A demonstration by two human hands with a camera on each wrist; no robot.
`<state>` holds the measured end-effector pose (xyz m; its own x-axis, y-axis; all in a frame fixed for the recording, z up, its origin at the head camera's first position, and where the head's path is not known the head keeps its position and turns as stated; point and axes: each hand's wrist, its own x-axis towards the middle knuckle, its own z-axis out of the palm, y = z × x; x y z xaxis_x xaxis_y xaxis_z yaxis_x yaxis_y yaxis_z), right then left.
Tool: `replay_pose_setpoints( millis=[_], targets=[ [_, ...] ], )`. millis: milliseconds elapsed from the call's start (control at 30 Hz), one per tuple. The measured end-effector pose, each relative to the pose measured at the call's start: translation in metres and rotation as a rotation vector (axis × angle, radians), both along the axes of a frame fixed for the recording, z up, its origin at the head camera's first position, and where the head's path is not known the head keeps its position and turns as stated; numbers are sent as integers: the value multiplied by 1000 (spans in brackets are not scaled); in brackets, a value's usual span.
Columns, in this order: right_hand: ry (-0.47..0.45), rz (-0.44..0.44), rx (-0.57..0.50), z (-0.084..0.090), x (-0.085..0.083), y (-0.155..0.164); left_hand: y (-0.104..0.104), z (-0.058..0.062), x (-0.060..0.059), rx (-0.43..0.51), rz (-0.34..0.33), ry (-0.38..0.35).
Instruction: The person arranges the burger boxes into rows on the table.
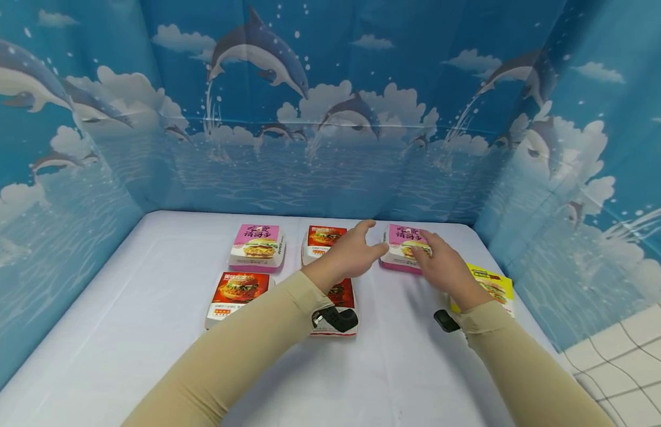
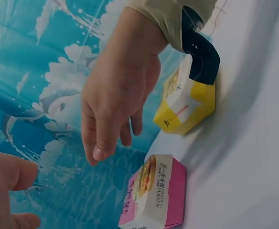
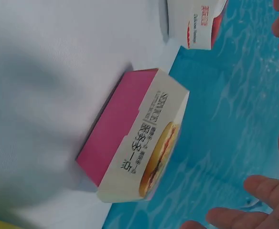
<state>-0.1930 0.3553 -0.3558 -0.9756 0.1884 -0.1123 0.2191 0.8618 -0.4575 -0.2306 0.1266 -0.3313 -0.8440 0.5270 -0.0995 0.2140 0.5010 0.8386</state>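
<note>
Head view: two hands close in on a pink burger box

Head camera looks down on a white table point(image 1: 122, 332) walled by dolphin-print cloth point(image 1: 330, 118). Both hands reach to the pink burger box point(image 1: 407, 249) near the table's far right corner. The left hand point(image 1: 351, 252) hovers just at its left side, fingers spread and relaxed, gripping nothing. The right hand point(image 1: 442, 267) lies over the box's right front part, fingers straight; whether they press the lid cannot be told here. A second pink box point(image 1: 257, 245) and three red boxes point(image 1: 238, 295) lie toward the middle, and a yellow box point(image 1: 492, 287) sits by the right edge, partly behind the right wrist.

Left wrist camera shows what the head view hides: the right hand point(image 2: 115, 95) hangs above the pink box point(image 2: 156, 193) with a gap, fingers point(image 2: 99, 152) loosely extended, and the yellow box point(image 2: 185, 102) stands beyond it.

Right wrist camera shows the pink box point(image 3: 134, 138) resting flat and closed on the table, fingertips point(image 3: 268, 186) near but apart from it.
</note>
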Motion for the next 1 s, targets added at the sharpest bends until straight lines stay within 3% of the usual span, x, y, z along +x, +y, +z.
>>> replay_pose_setpoints(
  millis=[200,433,700,867,1000],
  targets=[
    [16,-36,-8,-7,-13,9,29,-13,-17,23,7,-6],
    [2,-100,-70,-17,-29,16,58,-27,-30,-17,58,-33],
    [-21,-149,-80,-26,-39,19,84,-45,-37,-67,110,-23],
    [-68,-194,-101,-32,-44,24,91,-52,-37,-80,162,-60],
    [-90,-226,-120,-36,-45,26,93,-58,-38,-88,165,-84]
  ],
)
